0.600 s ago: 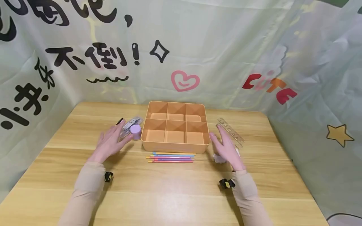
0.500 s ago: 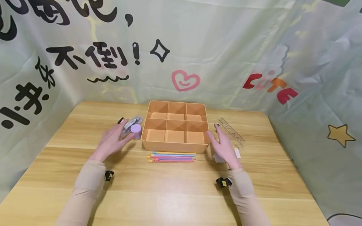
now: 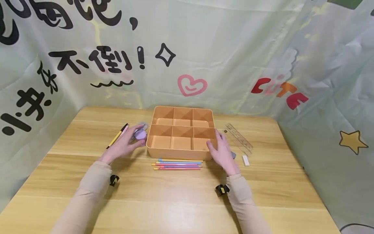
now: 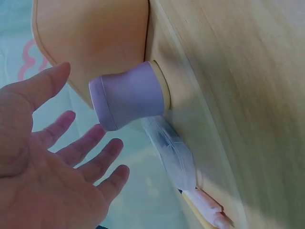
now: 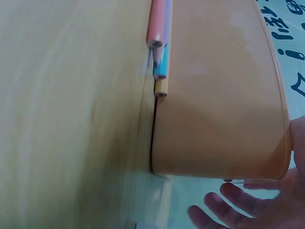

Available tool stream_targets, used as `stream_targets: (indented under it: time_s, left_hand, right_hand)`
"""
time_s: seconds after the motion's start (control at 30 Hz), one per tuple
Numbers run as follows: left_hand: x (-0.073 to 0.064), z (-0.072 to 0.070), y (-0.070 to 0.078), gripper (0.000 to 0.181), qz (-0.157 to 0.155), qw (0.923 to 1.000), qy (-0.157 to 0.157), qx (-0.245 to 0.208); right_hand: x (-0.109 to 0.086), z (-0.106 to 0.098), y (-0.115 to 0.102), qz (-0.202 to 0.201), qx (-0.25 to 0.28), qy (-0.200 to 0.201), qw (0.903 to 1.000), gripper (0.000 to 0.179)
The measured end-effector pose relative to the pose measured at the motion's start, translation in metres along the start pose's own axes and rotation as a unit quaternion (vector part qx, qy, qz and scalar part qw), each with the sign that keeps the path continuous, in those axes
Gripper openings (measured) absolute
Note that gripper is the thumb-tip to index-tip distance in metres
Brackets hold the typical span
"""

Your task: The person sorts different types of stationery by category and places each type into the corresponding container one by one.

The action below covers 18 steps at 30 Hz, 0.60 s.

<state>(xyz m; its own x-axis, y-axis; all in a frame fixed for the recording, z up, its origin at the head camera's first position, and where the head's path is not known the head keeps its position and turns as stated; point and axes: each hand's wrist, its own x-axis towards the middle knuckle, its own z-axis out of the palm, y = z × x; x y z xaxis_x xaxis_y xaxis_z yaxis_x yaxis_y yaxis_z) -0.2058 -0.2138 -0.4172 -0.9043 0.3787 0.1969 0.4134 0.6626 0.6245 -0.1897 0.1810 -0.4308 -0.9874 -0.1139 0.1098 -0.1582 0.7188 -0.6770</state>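
Note:
An orange-tan box (image 3: 181,153) with several compartments stands at the table's back middle. My right hand (image 3: 222,154) is at its front right corner, thumb over the rim and the other fingers spread outside the right wall. My left hand (image 3: 124,144) is spread beside a purple waisted container (image 4: 128,95) left of the box, its fingertips close to the container's top. Behind that container lies a clear item (image 4: 170,152), partly hidden. A yellow-and-black pen (image 3: 117,136) lies beyond the left hand.
Several coloured pencils (image 3: 178,164) lie along the box's front. To the right are a clear ruler (image 3: 239,139) and a white eraser (image 3: 245,160). A greyish object (image 3: 233,155) is mostly hidden behind the right hand. A printed cloth (image 3: 228,48) hangs behind the table.
My right hand has moved left onto the box's corner, uncovering the eraser. My left hand has shifted right around the purple container, and more of the pen shows.

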Motion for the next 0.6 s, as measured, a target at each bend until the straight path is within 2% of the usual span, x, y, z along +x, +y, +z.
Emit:
stream_targets:
  time_s: [0.13, 0.3, 0.4, 0.6]
  left_hand:
    - [0.004, 0.001, 0.003, 0.056, -0.009, 0.9999, -0.004, 0.011]
    - [0.010, 0.002, 0.007, 0.035, 0.004, 0.9998, -0.019, 0.011]
    - [0.013, 0.003, 0.008, 0.032, 0.006, 0.9996, -0.024, 0.012]
    - [0.017, 0.000, 0.010, 0.032, -0.015, 0.9986, -0.031, 0.039]
  right_hand:
    - [-0.001, 0.001, -0.001, -0.013, -0.011, -0.021, 0.9996, 0.069]
    - [-0.002, 0.001, 0.000, -0.011, -0.008, -0.045, 0.9989, 0.069]
    - [-0.002, 0.002, 0.000, -0.014, 0.000, -0.049, 0.9987, 0.068]
    - [0.000, 0.002, 0.000, -0.017, 0.003, -0.049, 0.9986, 0.067]
